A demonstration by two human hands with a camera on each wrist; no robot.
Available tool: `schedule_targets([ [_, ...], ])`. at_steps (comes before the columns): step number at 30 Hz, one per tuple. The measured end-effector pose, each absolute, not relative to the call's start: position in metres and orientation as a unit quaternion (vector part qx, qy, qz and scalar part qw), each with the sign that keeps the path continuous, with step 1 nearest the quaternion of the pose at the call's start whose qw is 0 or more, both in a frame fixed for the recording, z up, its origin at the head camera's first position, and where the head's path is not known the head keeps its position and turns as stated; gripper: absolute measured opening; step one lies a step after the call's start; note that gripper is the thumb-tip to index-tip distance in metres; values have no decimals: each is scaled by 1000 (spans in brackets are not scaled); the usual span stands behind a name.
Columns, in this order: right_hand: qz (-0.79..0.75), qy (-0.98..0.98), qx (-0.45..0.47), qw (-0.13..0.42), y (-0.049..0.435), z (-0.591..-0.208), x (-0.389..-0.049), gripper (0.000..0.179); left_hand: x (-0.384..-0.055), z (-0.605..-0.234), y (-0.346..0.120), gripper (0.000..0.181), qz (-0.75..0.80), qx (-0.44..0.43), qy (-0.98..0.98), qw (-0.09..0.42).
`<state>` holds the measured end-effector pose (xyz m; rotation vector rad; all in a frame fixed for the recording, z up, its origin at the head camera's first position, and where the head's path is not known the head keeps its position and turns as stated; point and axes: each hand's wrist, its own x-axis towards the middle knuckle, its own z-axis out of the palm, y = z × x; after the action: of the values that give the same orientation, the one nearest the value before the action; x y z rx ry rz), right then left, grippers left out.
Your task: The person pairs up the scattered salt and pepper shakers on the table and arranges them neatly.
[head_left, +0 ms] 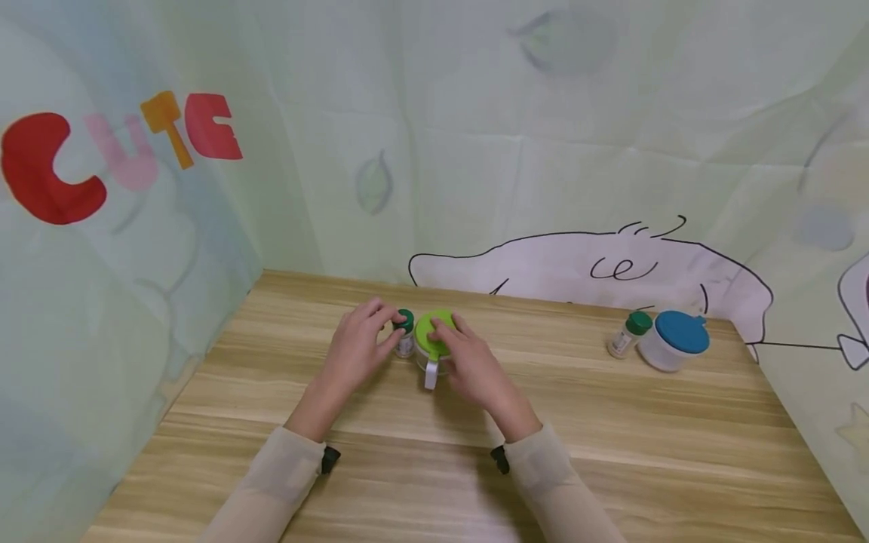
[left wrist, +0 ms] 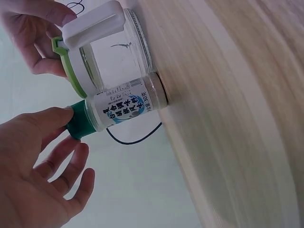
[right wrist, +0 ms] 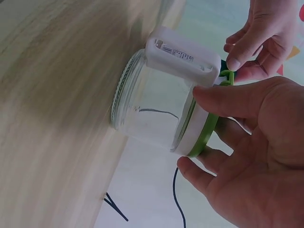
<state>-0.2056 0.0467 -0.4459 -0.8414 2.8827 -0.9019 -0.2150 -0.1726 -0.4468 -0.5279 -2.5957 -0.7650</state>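
My left hand (head_left: 356, 341) pinches the dark green cap of a small spice bottle (left wrist: 124, 102) between thumb and index finger. The other fingers are loosely bent and off the bottle, which stands upright on the table. Close beside it stands a clear glass jar (right wrist: 151, 114) with a white handle (right wrist: 183, 56) and a light green lid (head_left: 426, 332). From above, my right hand (head_left: 474, 366) grips the lid's rim, thumb by the handle and fingers around the far side. The jar's base rests on the table, and its glass looks empty.
On the right of the wooden table (head_left: 543, 422) stand another green-capped spice bottle (head_left: 627, 335) and a white container with a blue lid (head_left: 682, 332), side by side. A printed curtain (head_left: 462, 166) hangs behind the back edge and along the sides.
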Motion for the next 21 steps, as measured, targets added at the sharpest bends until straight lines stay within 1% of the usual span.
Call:
schedule_targets([
  [7, -291, 918, -270, 18, 47, -445, -209, 49, -215, -449, -173, 19, -276, -180, -924, 192],
  [21, -295, 910, -292, -12, 51, -449, -211, 45, -216, -456, -171, 18, -305, -175, -915, 196],
])
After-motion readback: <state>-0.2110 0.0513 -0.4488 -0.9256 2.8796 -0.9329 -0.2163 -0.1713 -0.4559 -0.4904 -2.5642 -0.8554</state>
